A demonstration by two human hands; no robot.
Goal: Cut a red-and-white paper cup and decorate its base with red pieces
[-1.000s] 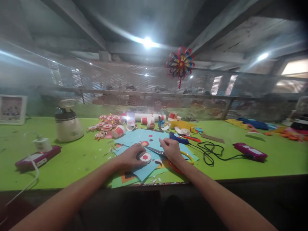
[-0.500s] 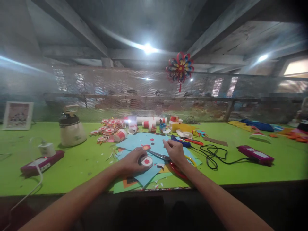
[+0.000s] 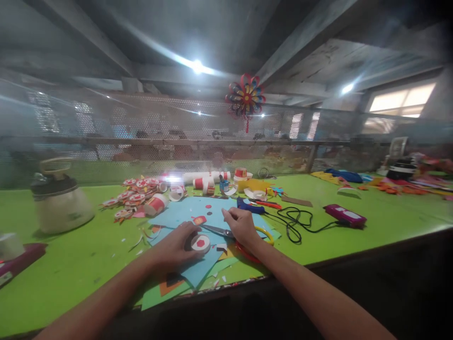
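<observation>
A round white paper disc (image 3: 200,243) with a red hexagon lies face up above light-blue paper (image 3: 180,210), in the grip of the left hand (image 3: 179,245), whose curled fingers seem to steady its edge. The right hand (image 3: 242,227) is bent over metal scissors (image 3: 223,231) with red and yellow handles; whether it grips them cannot be told. Farther off, a red-and-white paper cup (image 3: 155,205) lies on its side and a cream, dark-lidded jug (image 3: 63,205) stands on the green table (image 3: 106,264), contents hidden.
</observation>
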